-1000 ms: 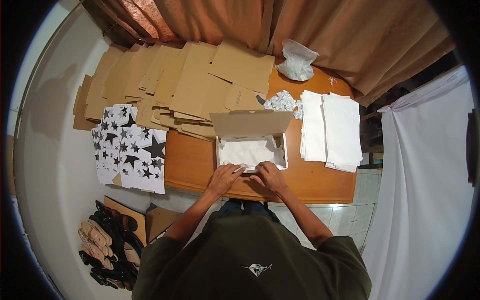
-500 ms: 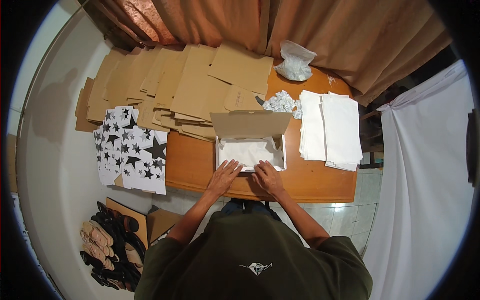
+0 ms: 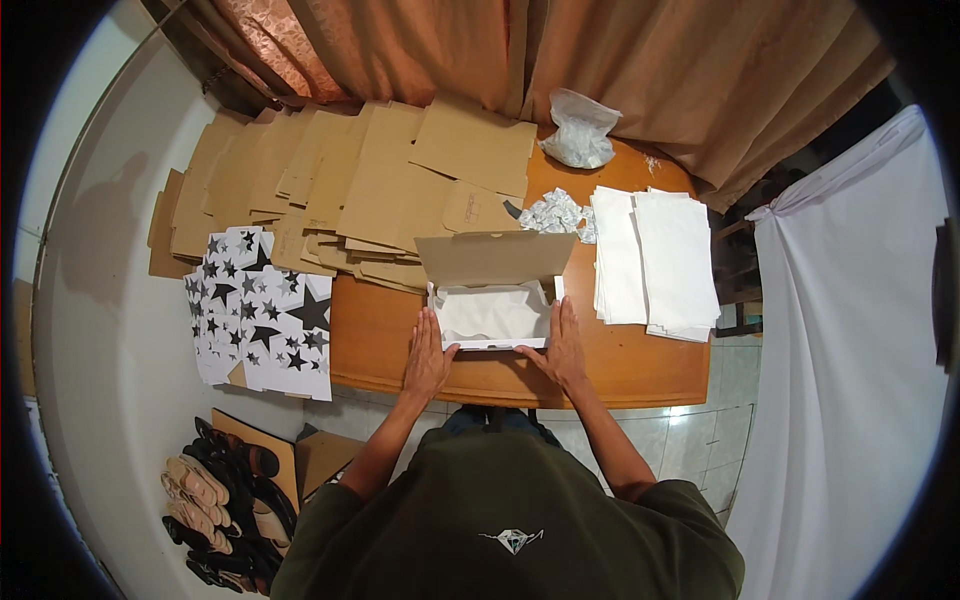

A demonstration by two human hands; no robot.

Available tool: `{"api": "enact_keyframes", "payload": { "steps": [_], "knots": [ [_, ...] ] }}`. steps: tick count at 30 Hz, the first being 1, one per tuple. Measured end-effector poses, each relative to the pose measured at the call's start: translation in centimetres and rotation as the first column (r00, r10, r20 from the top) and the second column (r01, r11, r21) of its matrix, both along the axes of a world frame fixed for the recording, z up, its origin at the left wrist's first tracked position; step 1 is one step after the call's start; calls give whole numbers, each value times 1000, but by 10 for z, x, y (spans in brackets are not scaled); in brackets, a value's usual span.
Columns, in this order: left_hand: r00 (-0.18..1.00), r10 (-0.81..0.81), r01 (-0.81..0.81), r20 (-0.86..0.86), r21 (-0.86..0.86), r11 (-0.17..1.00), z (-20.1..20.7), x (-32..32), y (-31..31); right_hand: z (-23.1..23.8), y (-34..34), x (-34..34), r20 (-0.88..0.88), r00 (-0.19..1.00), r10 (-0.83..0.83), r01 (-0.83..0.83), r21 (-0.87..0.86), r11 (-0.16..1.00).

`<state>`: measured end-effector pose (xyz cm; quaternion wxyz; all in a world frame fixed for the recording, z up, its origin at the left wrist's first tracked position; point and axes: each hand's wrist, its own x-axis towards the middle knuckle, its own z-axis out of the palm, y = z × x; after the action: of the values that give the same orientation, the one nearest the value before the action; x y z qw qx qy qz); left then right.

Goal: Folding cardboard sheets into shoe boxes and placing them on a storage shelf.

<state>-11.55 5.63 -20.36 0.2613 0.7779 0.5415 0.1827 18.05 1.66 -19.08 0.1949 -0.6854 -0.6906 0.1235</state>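
A cardboard box [image 3: 495, 258] stands near the table's front edge, its brown lid raised at the back and its outside white. White tissue paper [image 3: 490, 315] lines its inside. My left hand [image 3: 427, 355] lies flat along the box's left side, fingers stretched forward and thumb by the front edge. Against the right side rests my right hand [image 3: 563, 350], likewise with straight fingers and its thumb at the front. Neither hand is wrapped around anything; the box sits between the two palms.
Overlapping flat brown cardboard pieces [image 3: 380, 200] cover the back left. Star-printed white sheets [image 3: 262, 320] lie at left, stacked white paper [image 3: 675, 260] at right. Behind the box are small silvery packets [image 3: 550, 212] and a plastic bag [image 3: 580, 130]. Sandals [image 3: 225, 490] are heaped lower left.
Both hands have moved apart, from the box's front edge to its left and right sides. The lid stays raised, and the view has shifted slightly.
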Motion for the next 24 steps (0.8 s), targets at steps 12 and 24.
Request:
{"api": "enact_keyframes", "payload": {
  "steps": [12,24],
  "knots": [
    [898,27,8,-439,78,997,4,14,-8,-9,-4,-3,193,981,-10,16,-31,999],
    [898,36,1,-438,86,996,3,5,-8,-2,-8,-11,99,995,1,2,-21,1000]
  ]
}}
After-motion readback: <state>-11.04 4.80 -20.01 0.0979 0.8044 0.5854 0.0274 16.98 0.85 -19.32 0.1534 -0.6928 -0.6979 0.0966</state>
